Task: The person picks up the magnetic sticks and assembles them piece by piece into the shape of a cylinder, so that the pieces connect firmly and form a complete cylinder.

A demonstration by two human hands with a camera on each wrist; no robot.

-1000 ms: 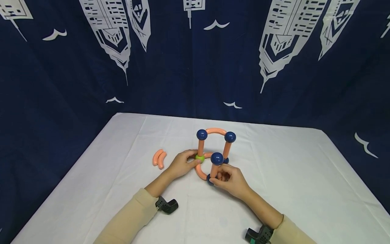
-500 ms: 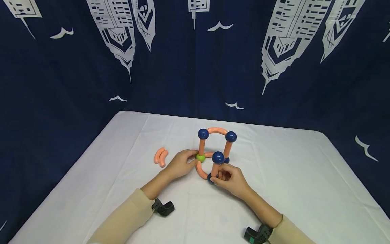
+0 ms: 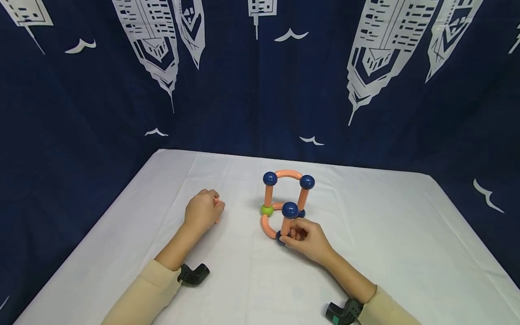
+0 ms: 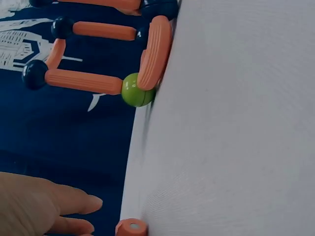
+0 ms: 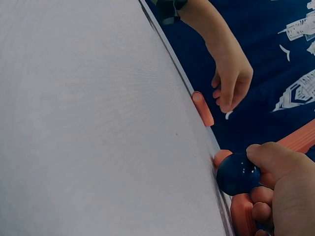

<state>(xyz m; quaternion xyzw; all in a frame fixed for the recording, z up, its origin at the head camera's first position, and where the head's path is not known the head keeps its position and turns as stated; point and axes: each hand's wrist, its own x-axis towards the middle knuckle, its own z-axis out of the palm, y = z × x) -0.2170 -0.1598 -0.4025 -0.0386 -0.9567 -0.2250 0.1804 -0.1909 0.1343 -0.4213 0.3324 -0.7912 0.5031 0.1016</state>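
A frame of orange magnetic rods and balls stands upright on the table. Its curved base rods (image 3: pixel 266 226) meet a green ball (image 3: pixel 266 210) and blue balls; straight rods rise from them, two joined at the top by a curved rod (image 3: pixel 288 174). At the near corner my right hand (image 3: pixel 309 239) pinches the foot of an upright rod (image 3: pixel 286 226), the thumb against the bottom blue ball (image 5: pixel 238 174). My left hand (image 3: pixel 203 210) hovers just over the loose curved rods (image 3: pixel 218 220), mostly hidden beneath it. In the right wrist view a gap shows between its fingers and a loose rod (image 5: pixel 203 109).
A white cloth covers the table (image 3: pixel 386 234). Behind its far edge hangs a dark blue curtain (image 3: pixel 243 99) with white building prints. Each wrist wears a black camera, the left one (image 3: pixel 194 274) and the right one (image 3: pixel 344 311).
My left hand has left the green ball and moved left over the loose curved rods. The right hand keeps its hold, and the frame stands as before.
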